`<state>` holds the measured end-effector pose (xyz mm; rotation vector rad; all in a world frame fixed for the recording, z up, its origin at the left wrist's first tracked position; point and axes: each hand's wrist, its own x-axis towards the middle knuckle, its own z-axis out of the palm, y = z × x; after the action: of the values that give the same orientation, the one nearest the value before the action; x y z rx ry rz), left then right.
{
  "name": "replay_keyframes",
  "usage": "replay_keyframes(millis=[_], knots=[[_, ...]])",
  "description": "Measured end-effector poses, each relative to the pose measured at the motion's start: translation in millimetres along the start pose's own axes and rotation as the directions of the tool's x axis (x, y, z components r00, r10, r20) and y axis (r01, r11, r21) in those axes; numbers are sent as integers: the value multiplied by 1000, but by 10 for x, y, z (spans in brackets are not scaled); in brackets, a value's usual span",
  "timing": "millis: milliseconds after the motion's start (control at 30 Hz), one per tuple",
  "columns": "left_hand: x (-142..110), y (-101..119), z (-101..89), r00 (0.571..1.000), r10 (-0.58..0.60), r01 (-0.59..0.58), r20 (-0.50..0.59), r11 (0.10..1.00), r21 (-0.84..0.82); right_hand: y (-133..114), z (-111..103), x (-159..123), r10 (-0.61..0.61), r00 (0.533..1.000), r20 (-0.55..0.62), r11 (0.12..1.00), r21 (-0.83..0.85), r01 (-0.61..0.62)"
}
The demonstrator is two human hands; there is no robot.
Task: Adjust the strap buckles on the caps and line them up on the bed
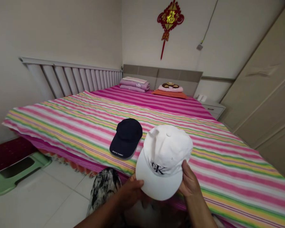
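On the front of the white cap (167, 152), we read the dark letters "CK". Along the brim edge of the dark cap (127, 136) runs small white lettering, too small for us to read surely. The red hanging (170, 17) bears a gold "福".

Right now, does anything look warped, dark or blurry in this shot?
In the head view, the light is dim and soft; the beige doors lean steeply, likely lens distortion; the dark cap shows little crown detail; the white cap has readable letters; deep shadow lies between the forearms.
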<state>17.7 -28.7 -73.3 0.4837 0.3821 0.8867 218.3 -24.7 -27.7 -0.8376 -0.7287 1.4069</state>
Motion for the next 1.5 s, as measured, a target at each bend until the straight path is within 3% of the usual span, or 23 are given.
replay_keyframes(millis=[167,267,500,700,867,967,1100,1367,1500], knots=[[216,302,-25,991,-15,21,135,999,-42,69,-113,-121,96,995,-2,994,-44,-96],[386,375,11,983,-48,58,179,997,-49,95,-161,-167,118,993,-7,991,-54,-119],[578,236,80,955,-249,262,162,963,-67,123,-286,-278,152,988,41,985,-86,-148],[492,190,264,943,-293,308,158,948,-80,175,-331,-348,184,982,50,978,-106,-178],[349,260,423,964,-225,232,142,972,-41,213,-386,-353,183,983,19,982,-50,-182],[355,237,420,980,-153,161,130,986,-52,190,-412,-334,158,987,-13,987,4,-158],[414,192,389,992,-85,91,95,994,-57,160,-450,-319,123,992,-18,991,-43,-124],[431,162,445,982,-121,130,148,990,-54,190,-438,-339,127,991,31,989,-75,-124],[455,137,436,975,-185,194,124,979,-62,200,-428,-364,150,989,20,989,-22,-149]])
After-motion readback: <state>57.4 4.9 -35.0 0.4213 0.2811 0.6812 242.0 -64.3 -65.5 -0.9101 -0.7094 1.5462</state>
